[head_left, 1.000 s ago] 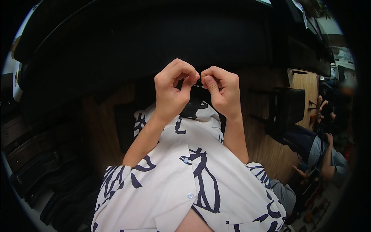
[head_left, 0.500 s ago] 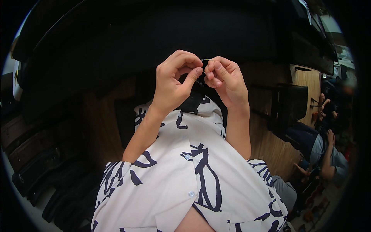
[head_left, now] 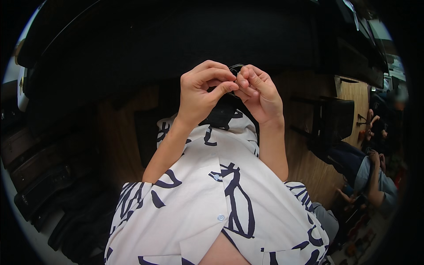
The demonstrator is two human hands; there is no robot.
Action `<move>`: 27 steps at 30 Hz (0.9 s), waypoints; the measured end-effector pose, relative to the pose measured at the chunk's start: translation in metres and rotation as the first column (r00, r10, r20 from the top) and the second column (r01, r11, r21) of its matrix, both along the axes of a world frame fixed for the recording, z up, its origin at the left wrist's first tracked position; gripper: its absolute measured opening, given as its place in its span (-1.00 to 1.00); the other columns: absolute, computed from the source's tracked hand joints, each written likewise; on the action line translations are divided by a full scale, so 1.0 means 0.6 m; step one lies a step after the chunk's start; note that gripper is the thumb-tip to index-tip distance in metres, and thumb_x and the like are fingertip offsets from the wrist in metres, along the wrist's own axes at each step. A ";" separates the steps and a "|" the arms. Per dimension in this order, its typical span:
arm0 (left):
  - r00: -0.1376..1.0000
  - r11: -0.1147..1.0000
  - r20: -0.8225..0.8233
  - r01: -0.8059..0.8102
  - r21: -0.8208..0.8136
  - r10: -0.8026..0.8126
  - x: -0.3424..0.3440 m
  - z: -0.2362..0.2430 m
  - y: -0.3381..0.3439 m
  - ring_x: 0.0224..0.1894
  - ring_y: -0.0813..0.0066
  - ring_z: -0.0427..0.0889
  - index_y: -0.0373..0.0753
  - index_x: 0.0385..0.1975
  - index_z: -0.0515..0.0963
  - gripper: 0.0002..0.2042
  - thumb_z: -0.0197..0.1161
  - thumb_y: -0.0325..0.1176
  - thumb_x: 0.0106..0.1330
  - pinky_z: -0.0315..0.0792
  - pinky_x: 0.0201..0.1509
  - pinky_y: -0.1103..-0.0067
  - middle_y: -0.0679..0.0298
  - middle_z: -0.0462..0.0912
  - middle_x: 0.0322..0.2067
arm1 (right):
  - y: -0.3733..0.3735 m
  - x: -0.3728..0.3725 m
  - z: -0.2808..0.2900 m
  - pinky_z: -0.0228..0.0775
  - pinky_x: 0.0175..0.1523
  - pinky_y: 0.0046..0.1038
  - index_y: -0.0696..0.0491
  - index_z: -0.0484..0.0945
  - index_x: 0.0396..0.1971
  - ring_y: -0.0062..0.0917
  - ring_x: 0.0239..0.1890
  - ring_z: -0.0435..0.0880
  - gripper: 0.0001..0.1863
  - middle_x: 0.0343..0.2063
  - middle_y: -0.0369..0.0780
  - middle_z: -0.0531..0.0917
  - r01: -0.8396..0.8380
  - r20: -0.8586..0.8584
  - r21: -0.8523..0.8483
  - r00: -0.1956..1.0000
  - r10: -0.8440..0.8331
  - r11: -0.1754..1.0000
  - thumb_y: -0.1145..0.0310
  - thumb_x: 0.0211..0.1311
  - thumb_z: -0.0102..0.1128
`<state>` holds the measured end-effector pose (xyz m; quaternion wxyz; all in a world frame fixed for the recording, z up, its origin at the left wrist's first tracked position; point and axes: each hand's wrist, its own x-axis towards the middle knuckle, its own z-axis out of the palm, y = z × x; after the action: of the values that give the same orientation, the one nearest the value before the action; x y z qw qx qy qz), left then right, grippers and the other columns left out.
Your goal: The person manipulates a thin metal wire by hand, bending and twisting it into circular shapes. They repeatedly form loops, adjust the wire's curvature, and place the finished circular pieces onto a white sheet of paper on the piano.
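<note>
Coil [head_left: 236, 65] of thin wire or string, raised before a black surface [head_left: 198, 35]

Held up between both hands, partly hidden by fingers. In the right hand [head_left: 265, 93], closed in a pinch, fingers curled, on the strand. Just beside it, the left hand [head_left: 198, 92], thumb and forefinger bent round to a narrow gap; cannot tell whether gripping any strand. Below, a white shirt [head_left: 198, 198] with dark brushstroke shapes. Off to the right, a black chair [head_left: 338, 117] on wooden floor [head_left: 304, 163].
</note>
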<state>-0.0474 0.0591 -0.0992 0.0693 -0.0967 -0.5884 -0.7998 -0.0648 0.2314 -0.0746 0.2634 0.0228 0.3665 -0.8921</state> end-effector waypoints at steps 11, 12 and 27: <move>0.947 0.929 -0.221 -0.284 -0.236 0.234 -0.003 0.008 0.006 -0.32 0.53 0.71 -0.37 -0.36 0.64 -0.91 0.35 -0.67 0.17 0.67 -0.28 0.67 0.22 0.60 -0.25 | -0.025 0.016 0.002 0.15 -0.49 -0.74 0.19 0.66 -0.28 -0.82 -0.60 0.35 -0.84 -0.53 -0.30 0.60 0.153 -0.162 0.321 0.981 -0.105 0.935 0.42 0.41 0.17; 0.940 0.922 -0.230 -0.305 -0.240 0.251 -0.003 0.008 0.006 -0.33 0.52 0.71 -0.38 -0.35 0.63 -0.90 0.33 -0.69 0.18 0.67 -0.29 0.67 0.22 0.60 -0.25 | -0.025 0.016 0.002 0.14 -0.49 -0.74 0.19 0.67 -0.29 -0.82 -0.60 0.35 -0.84 -0.55 -0.31 0.60 0.151 -0.165 0.353 0.982 -0.098 0.923 0.42 0.40 0.19; 0.974 0.967 0.200 0.056 0.247 -0.108 0.004 0.003 -0.008 -0.32 0.47 0.72 -0.39 -0.16 0.58 -0.86 0.29 -0.51 0.36 0.62 -0.18 0.61 0.21 0.67 -0.32 | -0.011 0.018 0.015 0.19 -0.47 -0.72 0.18 0.68 -0.33 -0.83 -0.55 0.41 -0.87 -0.54 -0.38 0.62 0.258 -0.367 0.598 0.930 -0.026 0.759 0.42 0.26 0.37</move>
<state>-0.0452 0.0540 -0.0973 -0.0159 -0.0261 -0.4868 -0.8730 -0.0539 0.2248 -0.0653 0.1039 -0.0140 0.6832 -0.7227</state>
